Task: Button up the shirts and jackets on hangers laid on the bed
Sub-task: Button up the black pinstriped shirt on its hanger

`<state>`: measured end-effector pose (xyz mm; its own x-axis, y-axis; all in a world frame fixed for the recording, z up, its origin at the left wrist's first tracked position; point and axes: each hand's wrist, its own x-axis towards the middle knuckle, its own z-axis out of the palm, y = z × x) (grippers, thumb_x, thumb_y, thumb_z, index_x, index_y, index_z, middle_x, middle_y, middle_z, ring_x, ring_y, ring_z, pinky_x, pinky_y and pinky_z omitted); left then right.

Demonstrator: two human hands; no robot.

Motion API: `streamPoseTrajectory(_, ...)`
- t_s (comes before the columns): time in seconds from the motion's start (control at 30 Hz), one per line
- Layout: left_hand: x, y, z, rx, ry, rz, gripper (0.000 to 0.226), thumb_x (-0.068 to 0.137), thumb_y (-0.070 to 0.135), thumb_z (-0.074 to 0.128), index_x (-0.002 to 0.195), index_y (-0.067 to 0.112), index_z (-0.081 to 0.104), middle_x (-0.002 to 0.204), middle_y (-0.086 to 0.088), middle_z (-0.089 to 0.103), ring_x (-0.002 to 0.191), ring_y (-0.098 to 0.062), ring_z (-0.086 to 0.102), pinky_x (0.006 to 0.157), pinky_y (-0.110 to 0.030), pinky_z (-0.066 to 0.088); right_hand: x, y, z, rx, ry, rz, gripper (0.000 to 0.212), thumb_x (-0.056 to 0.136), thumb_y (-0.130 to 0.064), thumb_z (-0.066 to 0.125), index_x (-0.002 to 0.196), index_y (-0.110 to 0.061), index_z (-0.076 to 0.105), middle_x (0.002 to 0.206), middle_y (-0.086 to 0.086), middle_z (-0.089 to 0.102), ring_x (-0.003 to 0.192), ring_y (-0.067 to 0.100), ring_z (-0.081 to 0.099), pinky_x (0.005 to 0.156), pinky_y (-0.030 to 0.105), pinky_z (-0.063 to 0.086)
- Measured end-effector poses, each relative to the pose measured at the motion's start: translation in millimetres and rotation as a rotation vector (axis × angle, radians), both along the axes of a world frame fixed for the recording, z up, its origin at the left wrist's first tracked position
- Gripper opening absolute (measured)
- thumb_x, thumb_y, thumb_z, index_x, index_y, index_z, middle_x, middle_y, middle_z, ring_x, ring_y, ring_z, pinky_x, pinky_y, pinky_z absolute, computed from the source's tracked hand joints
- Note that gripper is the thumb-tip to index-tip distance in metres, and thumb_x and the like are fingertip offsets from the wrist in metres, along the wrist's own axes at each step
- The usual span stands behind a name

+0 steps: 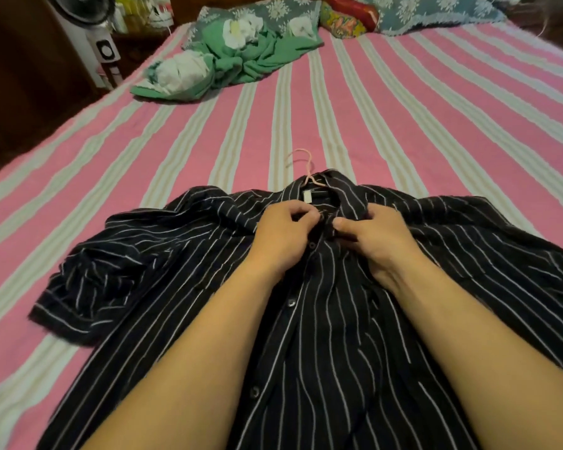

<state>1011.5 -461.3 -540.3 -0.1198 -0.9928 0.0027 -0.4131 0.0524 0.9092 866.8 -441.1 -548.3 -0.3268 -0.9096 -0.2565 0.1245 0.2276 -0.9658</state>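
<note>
Lying flat across the near part of the pink-and-white striped bed (387,102), a black shirt (338,319) with thin white stripes serves as the landmark for everything else. Its collar points toward the far end of the bed, and the hook of a pink hanger (301,164) sticks out of the collar onto the bedcover just beyond it. Both hands meet at the top of the shirt's front opening, just below the collar. The left hand (283,235) has its fingers curled and pinches the left edge of the opening between thumb and fingertips; the right hand (371,237) is likewise curled, thumb pressed forward, gripping the right edge of the opening. The 2 thumbs nearly touch over the topmost fastening, though whether that button is through its hole cannot be told. Below the hands, 3 dark buttons (291,303) run down the placket between the forearms. The shirt's left sleeve lies crumpled to the left of the body. Well beyond the shirt, toward the far left of the bed, sits a heap of green and white clothing (228,60), with patterned pillows (429,11) behind it and a white fan (91,30) standing off the bed's far left edge.
</note>
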Motion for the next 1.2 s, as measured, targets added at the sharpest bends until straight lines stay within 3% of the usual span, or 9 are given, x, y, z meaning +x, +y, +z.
streamPoseTrajectory(0.1,-3,-3,0,0.021,-0.012,0.002,0.013,0.094,0.02,0.068,0.085,0.023,0.077,0.081,0.01,0.074,0.074,0.002,0.066,0.067,-0.012,0.047,1,-1,-4,0.002,0.003,0.005,0.015,0.082,0.001,0.076,0.095,-0.002,0.068,0.086,0.017,0.076,0.08,0.031,0.076,0.07,0.038,0.06)
streamPoseTrajectory(0.23,-1,1,1,0.078,0.022,-0.014,0.013,0.093,0.02,0.069,0.083,0.022,0.077,0.078,0.004,0.076,0.076,-0.01,0.072,0.064,-0.015,0.054,4,2,-2,-0.018,0.025,-0.006,0.014,0.083,0.002,0.075,0.09,0.0,0.064,0.088,0.021,0.075,0.078,0.031,0.076,0.07,0.037,0.061)
streamPoseTrajectory(0.4,-1,2,0,0.086,0.001,0.003,0.014,0.093,0.022,0.071,0.081,0.023,0.076,0.074,0.003,0.074,0.065,-0.002,0.068,0.057,-0.013,0.048,7,7,2,-0.037,0.035,0.013,0.016,0.082,0.005,0.075,0.095,0.008,0.065,0.089,0.021,0.075,0.081,0.03,0.076,0.075,0.04,0.063)
streamPoseTrajectory(0.53,-4,-1,0,0.079,-0.016,0.066,0.014,0.093,0.024,0.069,0.081,0.021,0.076,0.074,0.002,0.073,0.072,-0.01,0.069,0.066,-0.025,0.053,9,9,5,-0.022,-0.027,0.001,0.022,0.083,0.007,0.073,0.102,0.012,0.064,0.093,0.023,0.075,0.079,0.029,0.076,0.069,0.034,0.063)
streamPoseTrajectory(0.77,-4,-3,-2,0.091,-0.066,0.05,0.017,0.091,0.027,0.07,0.078,0.017,0.075,0.073,0.003,0.073,0.075,-0.013,0.069,0.071,-0.029,0.055,7,7,2,-0.006,-0.093,-0.001,0.035,0.083,0.005,0.074,0.111,0.018,0.058,0.098,0.025,0.074,0.091,0.035,0.074,0.074,0.035,0.062)
streamPoseTrajectory(1.0,-3,-3,2,0.084,-0.054,0.045,0.015,0.093,0.026,0.07,0.082,0.018,0.075,0.074,0.003,0.072,0.071,-0.008,0.067,0.06,-0.021,0.045,3,8,7,0.023,-0.113,0.06,0.01,0.086,0.009,0.07,0.095,0.005,0.068,0.101,0.025,0.074,0.095,0.034,0.074,0.079,0.034,0.062)
streamPoseTrajectory(1.2,-4,-5,-3,0.03,-0.138,0.03,0.016,0.09,0.031,0.071,0.076,0.023,0.073,0.072,0.004,0.071,0.076,-0.016,0.068,0.073,-0.032,0.054,5,8,8,0.0,-0.062,0.047,0.008,0.086,0.01,0.067,0.093,0.007,0.069,0.102,0.026,0.073,0.097,0.032,0.074,0.082,0.033,0.062)
